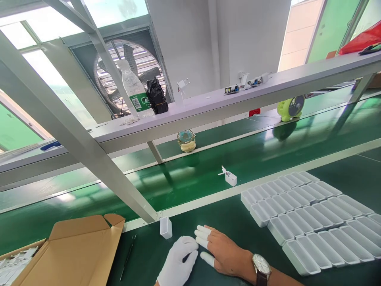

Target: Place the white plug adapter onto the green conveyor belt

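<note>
My left hand (179,260), in a white glove, is low in the middle of the view with thumb and fingers curled together. Whatever lies between its fingertips, if anything, cannot be made out. Close on its right is my right hand (218,248), wearing white finger cots and a wristwatch (262,263). Its fingers are stretched out over the dark green tabletop, their tips beside the left fingertips, and nothing shows in them. Just beyond the left hand stands a small white plastic case (166,227). Black tweezers (128,257) lie to the left.
Rows of white open cases (309,214) cover the right side. An opened cardboard box (80,250) with white parts is at left. A slanted metal post (119,171) crosses the left side. On the green conveyor sits a white case with a plug piece (230,178); a shelf (190,115) runs above.
</note>
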The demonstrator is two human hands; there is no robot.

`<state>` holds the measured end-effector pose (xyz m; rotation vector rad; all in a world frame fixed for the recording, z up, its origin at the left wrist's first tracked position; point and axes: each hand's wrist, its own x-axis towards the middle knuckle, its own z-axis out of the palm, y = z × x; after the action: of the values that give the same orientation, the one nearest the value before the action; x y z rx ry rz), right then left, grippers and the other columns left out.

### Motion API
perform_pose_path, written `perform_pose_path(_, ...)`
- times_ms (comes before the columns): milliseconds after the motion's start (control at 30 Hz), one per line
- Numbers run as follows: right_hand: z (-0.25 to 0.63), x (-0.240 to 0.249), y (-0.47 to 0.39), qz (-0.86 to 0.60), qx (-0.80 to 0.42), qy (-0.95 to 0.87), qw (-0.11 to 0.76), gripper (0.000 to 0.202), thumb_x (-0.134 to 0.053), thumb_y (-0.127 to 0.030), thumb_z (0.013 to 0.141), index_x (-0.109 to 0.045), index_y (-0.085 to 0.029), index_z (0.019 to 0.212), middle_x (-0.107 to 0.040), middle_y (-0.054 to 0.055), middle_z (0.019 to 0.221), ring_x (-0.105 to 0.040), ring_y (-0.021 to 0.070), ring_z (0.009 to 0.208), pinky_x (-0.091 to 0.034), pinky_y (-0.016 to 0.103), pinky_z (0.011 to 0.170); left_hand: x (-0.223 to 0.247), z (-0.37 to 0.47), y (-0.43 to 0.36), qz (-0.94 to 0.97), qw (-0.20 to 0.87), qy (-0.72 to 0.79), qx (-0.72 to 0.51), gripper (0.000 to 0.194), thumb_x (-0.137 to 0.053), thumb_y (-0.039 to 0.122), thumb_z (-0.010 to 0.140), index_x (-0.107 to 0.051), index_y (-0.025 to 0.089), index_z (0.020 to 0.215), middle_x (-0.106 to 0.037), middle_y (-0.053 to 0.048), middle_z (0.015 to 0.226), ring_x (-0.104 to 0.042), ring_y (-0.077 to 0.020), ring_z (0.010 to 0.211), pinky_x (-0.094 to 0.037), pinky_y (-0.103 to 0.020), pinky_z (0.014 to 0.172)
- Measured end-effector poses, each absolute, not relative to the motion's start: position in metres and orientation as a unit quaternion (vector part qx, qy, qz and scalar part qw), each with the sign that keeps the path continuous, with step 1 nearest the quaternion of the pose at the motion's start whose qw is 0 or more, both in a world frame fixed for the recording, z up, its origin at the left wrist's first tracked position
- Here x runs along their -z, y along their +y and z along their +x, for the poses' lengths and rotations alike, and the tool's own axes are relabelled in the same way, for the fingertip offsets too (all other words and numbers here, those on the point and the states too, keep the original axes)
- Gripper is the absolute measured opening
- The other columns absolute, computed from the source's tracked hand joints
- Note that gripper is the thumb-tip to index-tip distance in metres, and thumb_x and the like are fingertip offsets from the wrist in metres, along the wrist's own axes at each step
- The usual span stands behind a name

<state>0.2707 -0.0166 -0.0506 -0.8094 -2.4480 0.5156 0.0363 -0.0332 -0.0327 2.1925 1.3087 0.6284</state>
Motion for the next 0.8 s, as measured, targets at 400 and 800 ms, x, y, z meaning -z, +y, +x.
perform_pose_path(400,0.269,0.047,-0.016,-0.306,-0.207,-0.894,0.253,0.048,-0.048,-0.030,0.104,-0.051,-0.018,0.150,-0.061,0.014,0.143,-0.048,0.0274,0.143,-0.028,0.048,0.126,0.043,0.034,-0.030,0.814,0.217,0.475,-0.257,0.022,-0.055,0.025,0.099,-0.076,0.027,0.106,-0.074,-0.008,0.114,-0.070,-0.0209,0.105,-0.059,-0.033,0.098)
perform_pose_path(800,0.274,0.044,-0.018,-0.291,-0.182,-0.910,0.230,0.043,-0.043,-0.030,0.106,-0.058,-0.013,0.143,-0.062,0.016,0.141,-0.049,0.0272,0.141,-0.027,0.048,0.127,0.035,0.042,-0.030,0.802,0.243,0.497,-0.226,0.022,-0.054,0.026,0.099,-0.076,0.027,0.101,-0.072,-0.008,0.113,-0.068,-0.0219,0.105,-0.057,-0.037,0.100)
